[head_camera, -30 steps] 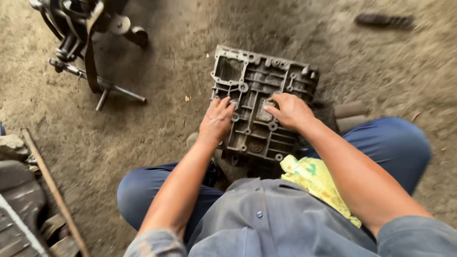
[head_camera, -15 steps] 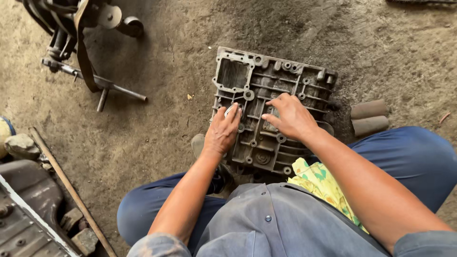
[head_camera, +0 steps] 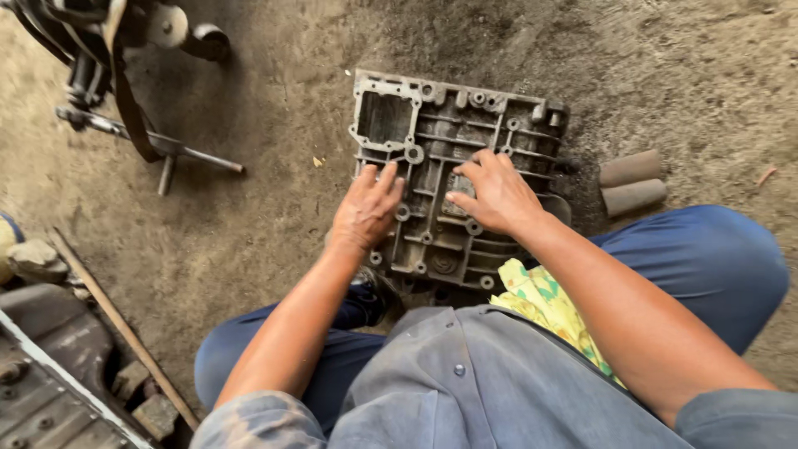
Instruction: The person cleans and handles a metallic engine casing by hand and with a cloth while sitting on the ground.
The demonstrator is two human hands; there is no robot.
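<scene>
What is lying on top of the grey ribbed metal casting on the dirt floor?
Both hands rest on the grey ribbed metal casting: the left hand near its left edge, the right hand at its middle. The ribs under the palms are covered.

Repair workshop — dirt floor (head_camera: 249,241) (machine parts (head_camera: 100,50))

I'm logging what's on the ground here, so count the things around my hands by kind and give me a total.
Ribbed metal casting under the left hand and right hand: 1
Brown cylinders: 2
Yellow patterned cloth: 1
Metal rod with crosspiece: 1
Total: 5
</scene>
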